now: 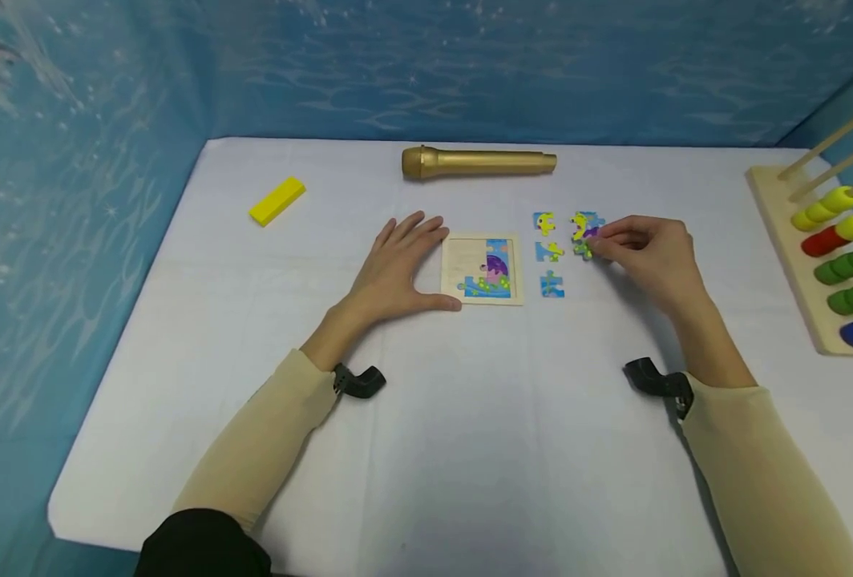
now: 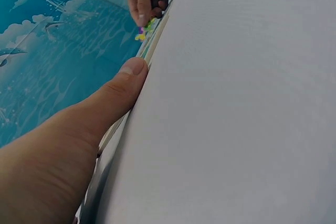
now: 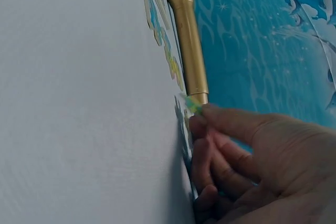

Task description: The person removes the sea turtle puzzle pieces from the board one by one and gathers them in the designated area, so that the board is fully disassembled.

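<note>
My left hand (image 1: pixel 394 280), fingers spread, touches the square pale-wood puzzle tray (image 1: pixel 462 258) mid-frame, likely to steady it; right of centre, my right hand (image 1: pixel 646 248) pinches a small green-and-yellow jigsaw piece (image 3: pixel 193 104), probably for fine control.

I've got a white counter (image 1: pixel 412 473) under both hands, faint creases, rounded corner far out left of the left hand (image 1: pixel 398 276). Shallow wooden puzzle tray (image 1: pixel 462 255) flat on it, just right of the left hand, thumb at its near-left corner. Three loose pieces (image 1: pixel 552 284) in a column between tray and right hand (image 1: pixel 646 252). I see more in a cluster (image 1: pixel 580 224) at the right fingertips, partly hidden. Gold microphone (image 1: pixel 484 163) on its side beyond the left hand, reaching toward the right. Yellow block (image 1: pixel 277 201) beyond and left of the left hand. Bead rack (image 1: pixel 787 256) well right of the right hand, wooden base down, cut off by my head view.
</note>
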`<move>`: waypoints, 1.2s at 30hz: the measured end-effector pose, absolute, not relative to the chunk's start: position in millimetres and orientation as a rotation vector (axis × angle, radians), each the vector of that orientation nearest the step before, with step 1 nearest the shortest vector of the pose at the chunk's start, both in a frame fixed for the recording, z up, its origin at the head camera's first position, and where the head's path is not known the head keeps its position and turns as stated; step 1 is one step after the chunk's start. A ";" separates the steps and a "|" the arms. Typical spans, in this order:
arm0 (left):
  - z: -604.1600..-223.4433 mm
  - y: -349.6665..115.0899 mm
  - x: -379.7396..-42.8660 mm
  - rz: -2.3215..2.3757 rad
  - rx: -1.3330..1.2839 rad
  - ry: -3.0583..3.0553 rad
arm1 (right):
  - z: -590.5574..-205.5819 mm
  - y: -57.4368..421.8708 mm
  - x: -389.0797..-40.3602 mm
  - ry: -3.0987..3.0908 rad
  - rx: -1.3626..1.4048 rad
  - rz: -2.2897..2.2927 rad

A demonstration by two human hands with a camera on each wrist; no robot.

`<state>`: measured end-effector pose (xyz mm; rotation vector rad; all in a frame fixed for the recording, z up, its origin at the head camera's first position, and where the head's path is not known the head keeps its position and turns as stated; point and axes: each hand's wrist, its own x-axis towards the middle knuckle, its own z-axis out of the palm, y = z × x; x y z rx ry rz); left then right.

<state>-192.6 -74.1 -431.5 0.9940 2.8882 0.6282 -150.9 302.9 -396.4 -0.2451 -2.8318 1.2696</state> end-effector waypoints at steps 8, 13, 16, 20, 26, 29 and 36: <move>-432.5 -73.6 -193.2 0.631 0.991 2.888 | -389.5 302.7 -151.4 -2.981 -0.306 1.041; -431.7 -74.1 -192.6 0.642 0.989 2.885 | -386.9 304.3 -152.2 -3.015 -0.332 1.004; -432.2 -73.9 -193.1 0.638 0.992 2.886 | -387.0 306.2 -151.9 -3.013 -0.307 0.974; -432.6 -73.2 -194.0 0.638 1.001 2.884 | -387.8 308.3 -151.2 -3.013 -0.273 0.952; -431.3 -73.1 -193.3 0.639 1.005 2.882 | -387.9 308.9 -151.0 -3.028 -0.245 0.928; -430.4 -73.2 -192.8 0.641 1.003 2.884 | -387.4 309.3 -150.7 -3.024 -0.215 0.903; -429.1 -72.6 -192.2 0.643 1.001 2.881 | -388.6 310.6 -150.5 -3.007 -0.200 0.884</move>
